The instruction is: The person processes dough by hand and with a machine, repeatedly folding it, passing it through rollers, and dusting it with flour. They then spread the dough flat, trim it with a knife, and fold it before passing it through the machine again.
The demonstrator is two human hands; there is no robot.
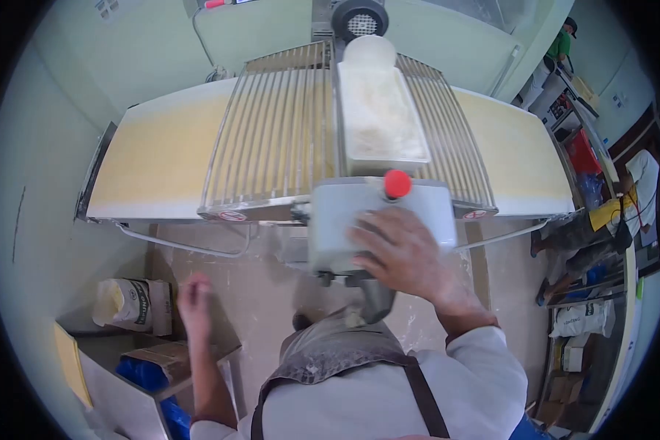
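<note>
My right hand (396, 242) lies on the grey control box (337, 216) of a dough sheeter, fingers stretched out over its top. A red mushroom-shaped button (397, 184) stands just beyond those fingers. Away from the machine, on the left, hangs my left hand (194, 292), smeared by motion, with nothing visible in it. Behind the box a long white tray (425, 159) holds pale flour. Barred metal guards (271, 132) flank it, and cream conveyor belts (158, 147) run out to both sides.
Bent metal bars (187, 248) project below the belts. At left stand a paper sack (158, 308) and a metal cabinet (121, 389) with a cardboard box and blue plastic. Shelving (587, 374) lines the right, where a person in a white shirt (642, 183) and another in green (561, 45) stand.
</note>
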